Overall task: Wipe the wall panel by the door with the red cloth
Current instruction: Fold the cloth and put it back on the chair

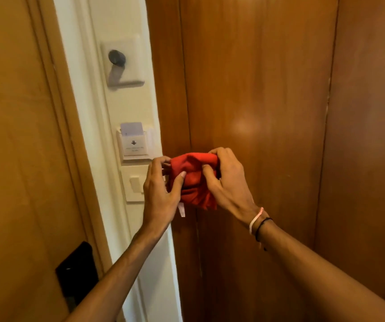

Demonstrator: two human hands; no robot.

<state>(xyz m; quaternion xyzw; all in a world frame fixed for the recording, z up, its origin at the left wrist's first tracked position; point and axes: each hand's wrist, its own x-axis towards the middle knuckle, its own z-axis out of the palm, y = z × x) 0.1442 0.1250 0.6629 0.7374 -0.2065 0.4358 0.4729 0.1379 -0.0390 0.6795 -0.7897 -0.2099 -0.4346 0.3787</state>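
A bunched red cloth (192, 180) with a small white tag hangs between both my hands at mid-frame. My left hand (161, 191) grips its left side, thumb pressed on the fabric. My right hand (226, 180) pinches the top and right side. The cloth is in front of the dark wooden wall panel (256, 89), right of the white strip of wall; I cannot tell whether it touches the panel. The door (12, 135) is on the left.
The white wall strip (126, 103) carries a dark round knob on a plate (117, 58), a key-card holder with a card (133, 141) and a light switch (135, 183). A black lock plate (77, 270) sits on the door. A second wood panel (373, 112) stands at right.
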